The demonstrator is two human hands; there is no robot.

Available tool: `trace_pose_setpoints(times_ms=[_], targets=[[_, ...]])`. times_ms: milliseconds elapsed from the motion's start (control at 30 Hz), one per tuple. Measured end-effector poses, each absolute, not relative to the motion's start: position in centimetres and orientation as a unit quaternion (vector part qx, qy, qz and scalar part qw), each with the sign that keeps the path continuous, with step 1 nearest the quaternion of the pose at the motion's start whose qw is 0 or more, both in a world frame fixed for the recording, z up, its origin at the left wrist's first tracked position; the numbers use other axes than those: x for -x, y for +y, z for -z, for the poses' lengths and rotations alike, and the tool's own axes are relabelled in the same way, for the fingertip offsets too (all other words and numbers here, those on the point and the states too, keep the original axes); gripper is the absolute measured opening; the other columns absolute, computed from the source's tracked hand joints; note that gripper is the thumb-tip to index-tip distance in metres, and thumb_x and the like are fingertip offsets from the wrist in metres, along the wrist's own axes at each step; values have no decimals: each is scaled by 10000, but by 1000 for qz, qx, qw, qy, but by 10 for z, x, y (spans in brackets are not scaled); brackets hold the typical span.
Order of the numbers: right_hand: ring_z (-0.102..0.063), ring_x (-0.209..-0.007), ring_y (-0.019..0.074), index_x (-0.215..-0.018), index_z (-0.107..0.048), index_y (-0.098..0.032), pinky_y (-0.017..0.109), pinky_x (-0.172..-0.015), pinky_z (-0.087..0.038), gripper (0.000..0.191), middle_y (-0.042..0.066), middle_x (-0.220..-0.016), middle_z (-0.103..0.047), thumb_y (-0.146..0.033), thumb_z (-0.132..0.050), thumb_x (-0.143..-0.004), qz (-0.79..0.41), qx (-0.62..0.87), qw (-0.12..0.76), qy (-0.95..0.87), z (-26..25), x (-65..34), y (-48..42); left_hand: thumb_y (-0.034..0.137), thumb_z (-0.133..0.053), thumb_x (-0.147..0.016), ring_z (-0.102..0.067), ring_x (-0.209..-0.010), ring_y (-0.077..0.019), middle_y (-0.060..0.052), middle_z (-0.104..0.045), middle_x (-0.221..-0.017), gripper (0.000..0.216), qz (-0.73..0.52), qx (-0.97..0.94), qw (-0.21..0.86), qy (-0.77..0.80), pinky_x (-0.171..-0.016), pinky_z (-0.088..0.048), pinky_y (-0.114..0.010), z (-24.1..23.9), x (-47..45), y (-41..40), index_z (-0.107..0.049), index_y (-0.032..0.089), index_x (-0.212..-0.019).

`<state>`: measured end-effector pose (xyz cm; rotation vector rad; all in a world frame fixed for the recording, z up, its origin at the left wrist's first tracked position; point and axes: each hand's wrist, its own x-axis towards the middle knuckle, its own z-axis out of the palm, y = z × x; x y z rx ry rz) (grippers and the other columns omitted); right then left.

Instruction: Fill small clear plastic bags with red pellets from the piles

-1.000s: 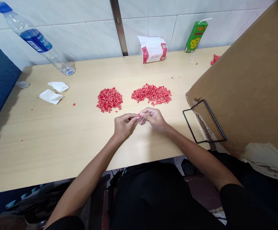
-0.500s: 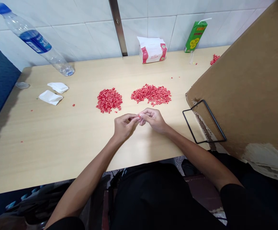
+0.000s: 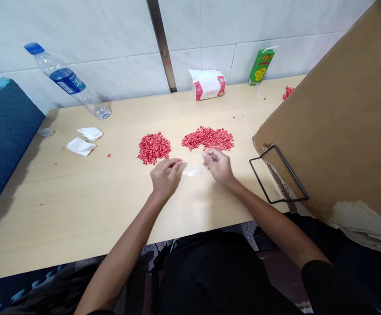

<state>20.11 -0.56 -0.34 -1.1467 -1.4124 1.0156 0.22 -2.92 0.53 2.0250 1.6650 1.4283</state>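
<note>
Pinching red piece (image 3: 178,162), left hand (image 3: 164,177) beside left pile (image 3: 154,148); right hand (image 3: 219,166) curled, grip unclear.

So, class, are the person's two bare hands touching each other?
Apart. The head view shows a strip of pale wooden table plainly separating the left hand from the right hand.

Matt plastic pieces (image 3: 154,148), smooth wooden table (image 3: 78,197)

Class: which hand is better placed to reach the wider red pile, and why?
Right, probably: the right hand lies beside the wider pile, fingertips near its edge; the left hand sits by the smaller pile.
</note>
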Motion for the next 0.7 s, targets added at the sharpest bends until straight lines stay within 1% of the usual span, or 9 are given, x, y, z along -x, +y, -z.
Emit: trace_pose_setpoints(times_ms=[33,133,200,267,367,433,500,600,700], targets=[[-563,-619,140,-869,-611,-186,281,-633,-464,254,13,-705,-613,-422,-521,-892,-344,520,504,-598,4,-207,-1,295,-629,-849,-651,-789,-172,-37,-726,-830,136,-481,-663,62,571,-761,-501,-313,-5,6,-23,-727,200,-841],[-567,-793,197,-888,-639,-184,338,-770,-444,147,61,-853,-625,-276,-528,-861,-164,590,435,-660,6,-222,12,320,-650,-827,-607,-869,-213,-54,-682,-862,135,-443,-649,8,619,-832,-453,-374,-2,30,-3,-728,210,-827],[-557,-900,236,-942,-651,-172,370,-834,-416,161,96,-946,-618,-233,-550,-833,-107,597,386,-695,7,-225,16,328,-660,-814,-572,-941,-255,-77,-665,-918,132,-406,-643,-32,648,-867,-398,-422,0,41,8,-726,214,-821],[-537,-962,264,-994,-651,-170,397,-869,-378,195,113,-985,-612,-236,-547,-842,-65,586,344,-731,8,-221,17,336,-646,-822,-535,-1014,-290,-96,-652,-996,147,-385,-640,-69,661,-872,-351,-444,1,45,14,-722,219,-869],[-532,-966,266,-1011,-650,-180,399,-862,-345,209,105,-974,-626,-289,-526,-884,-44,529,305,-790,8,-208,20,316,-625,-831,-519,-1031,-296,-99,-650,-1052,144,-369,-671,-117,632,-866,-312,-443,1,40,16,-707,226,-908],[-549,-941,238,-972,-646,-183,370,-843,-346,203,88,-965,-647,-295,-487,-917,-68,502,307,-806,6,-197,26,282,-624,-824,-529,-1006,-285,-90,-664,-1032,107,-353,-715,-137,588,-871,-298,-444,-1,34,14,-697,228,-880],[-569,-909,208,-920,-631,-180,342,-828,-351,185,71,-949,-665,-259,-463,-927,-102,492,310,-807,5,-187,35,259,-625,-817,-539,-986,-278,-81,-680,-990,78,-338,-752,-143,547,-868,-297,-442,-2,30,13,-688,226,-848],[-583,-933,210,-928,-612,-191,347,-845,-337,141,51,-951,-683,-239,-480,-915,-110,459,294,-831,2,-174,46,248,-607,-827,-562,-911,-250,-59,-696,-886,73,-327,-791,-126,502,-830,-316,-419,-5,28,11,-674,219,-815],[-586,-953,226,-970,-591,-183,360,-840,-333,117,58,-979,-684,-233,-530,-883,-102,470,269,-834,0,-166,50,241,-583,-838,-564,-819,-216,-31,-691,-799,94,-313,-821,-80,470,-788,-324,-399,-9,28,8,-667,217,-803]])
